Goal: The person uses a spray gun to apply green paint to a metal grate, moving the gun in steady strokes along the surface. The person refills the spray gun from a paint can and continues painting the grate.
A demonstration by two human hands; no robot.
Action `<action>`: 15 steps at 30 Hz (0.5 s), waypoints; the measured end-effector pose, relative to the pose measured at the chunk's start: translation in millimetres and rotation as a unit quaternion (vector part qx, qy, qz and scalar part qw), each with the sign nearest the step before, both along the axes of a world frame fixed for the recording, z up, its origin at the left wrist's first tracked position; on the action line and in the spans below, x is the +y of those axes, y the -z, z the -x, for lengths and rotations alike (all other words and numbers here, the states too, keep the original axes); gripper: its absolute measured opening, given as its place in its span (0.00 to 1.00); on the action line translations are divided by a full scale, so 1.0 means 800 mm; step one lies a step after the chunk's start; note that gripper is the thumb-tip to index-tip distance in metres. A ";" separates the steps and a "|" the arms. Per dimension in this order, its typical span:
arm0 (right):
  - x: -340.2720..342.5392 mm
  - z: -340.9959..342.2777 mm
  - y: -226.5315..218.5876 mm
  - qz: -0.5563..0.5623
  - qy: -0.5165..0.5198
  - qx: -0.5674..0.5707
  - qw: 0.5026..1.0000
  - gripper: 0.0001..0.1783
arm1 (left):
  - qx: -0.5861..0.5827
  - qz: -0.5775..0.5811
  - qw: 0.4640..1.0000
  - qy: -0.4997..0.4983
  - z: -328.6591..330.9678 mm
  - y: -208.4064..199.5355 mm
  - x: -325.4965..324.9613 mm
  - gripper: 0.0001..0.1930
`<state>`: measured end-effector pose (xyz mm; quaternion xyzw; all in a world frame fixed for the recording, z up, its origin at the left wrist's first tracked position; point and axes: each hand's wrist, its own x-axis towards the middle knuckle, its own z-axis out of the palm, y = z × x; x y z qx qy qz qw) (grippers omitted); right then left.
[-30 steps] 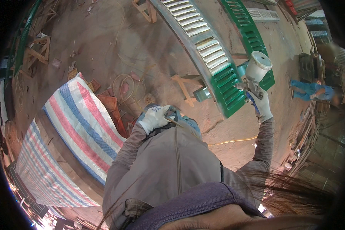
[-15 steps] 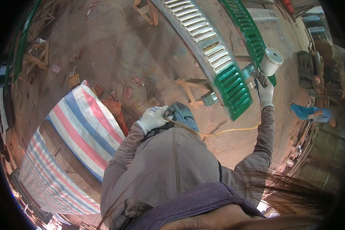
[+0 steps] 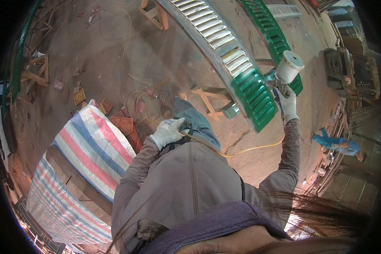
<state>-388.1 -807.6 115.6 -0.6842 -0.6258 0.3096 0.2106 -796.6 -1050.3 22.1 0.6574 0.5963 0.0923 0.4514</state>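
My right hand (image 3: pixel 289 103), in a white glove, is closed round a spray gun (image 3: pixel 278 86) with a white paint cup (image 3: pixel 290 67) on it. The gun is held out beside a long louvred shutter panel (image 3: pixel 216 35). The panel's near end is glossy green (image 3: pixel 255 98), while the slats farther up are pale bare metal. In front of my waist, my gloved left hand (image 3: pixel 167 133) is closed on a thin yellowish hose (image 3: pixel 237 155), which runs across toward my right arm. Its fingertips are partly hidden.
Wooden trestles (image 3: pixel 208 101) stand under and beside the panel. Behind it lies a second, green louvred panel (image 3: pixel 271 36). A striped plastic sheet (image 3: pixel 95 148) covers something at my left. Loose hose (image 3: pixel 137 103) and scraps litter the floor. At the right walks a person in blue (image 3: pixel 336 144).
The spray gun has shifted slightly left, closer to the panel's green end. My leg shows more below my waist. The person in blue has moved lower in the view.
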 end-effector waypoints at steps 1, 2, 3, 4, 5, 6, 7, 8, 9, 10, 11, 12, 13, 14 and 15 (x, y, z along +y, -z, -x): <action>0.004 0.005 0.000 -0.024 -0.007 -0.008 1.000 0.21 | 0.005 0.003 1.000 0.005 0.003 0.004 0.000 0.25; 0.009 0.008 -0.001 -0.049 -0.014 -0.017 0.999 0.20 | 0.009 0.005 1.000 0.011 0.006 0.009 0.001 0.25; 0.013 0.011 -0.005 -0.074 -0.020 -0.025 0.997 0.20 | 0.001 -0.001 1.000 0.004 0.007 0.017 0.003 0.25; 0.011 0.024 -0.021 -0.045 0.001 -0.009 0.999 0.20 | -0.008 -0.006 1.000 -0.002 0.008 0.020 0.007 0.24; 0.014 0.023 -0.018 -0.060 -0.004 -0.006 0.998 0.20 | -0.017 -0.011 1.000 -0.006 0.009 0.023 0.011 0.24; 0.017 0.020 -0.016 -0.076 -0.009 -0.003 0.997 0.20 | -0.012 -0.010 1.000 -0.008 0.010 0.025 0.015 0.24; 0.021 0.022 -0.016 -0.093 -0.014 0.000 0.996 0.20 | -0.007 -0.011 1.000 -0.011 0.013 0.016 0.025 0.24; 0.021 0.023 -0.018 -0.070 -0.005 0.000 0.998 0.20 | -0.001 -0.013 1.000 -0.012 0.015 0.011 0.035 0.24; 0.018 0.025 -0.022 -0.047 0.004 0.000 0.999 0.21 | -0.003 -0.021 1.000 -0.008 0.016 0.012 0.044 0.23; 0.015 0.030 -0.027 -0.023 0.011 0.002 1.000 0.21 | -0.004 -0.027 1.000 -0.006 0.017 0.015 0.050 0.23; 0.010 0.033 -0.033 0.006 0.000 0.023 1.000 0.21 | -0.007 -0.035 0.999 -0.005 0.018 0.015 0.058 0.23; 0.002 0.035 -0.041 0.034 -0.010 0.044 0.998 0.21 | -0.003 -0.023 1.000 0.008 0.020 0.014 0.068 0.24; -0.005 0.039 -0.050 0.062 -0.021 0.064 0.996 0.21 | 0.000 -0.013 1.000 0.021 0.021 0.010 0.082 0.24; -0.012 0.048 -0.059 0.072 -0.033 0.074 0.994 0.20 | 0.005 -0.001 0.999 0.033 0.021 0.008 0.093 0.25; -0.013 0.053 -0.061 0.093 -0.043 0.106 0.989 0.20 | 0.003 -0.007 0.999 0.035 0.022 0.009 0.103 0.25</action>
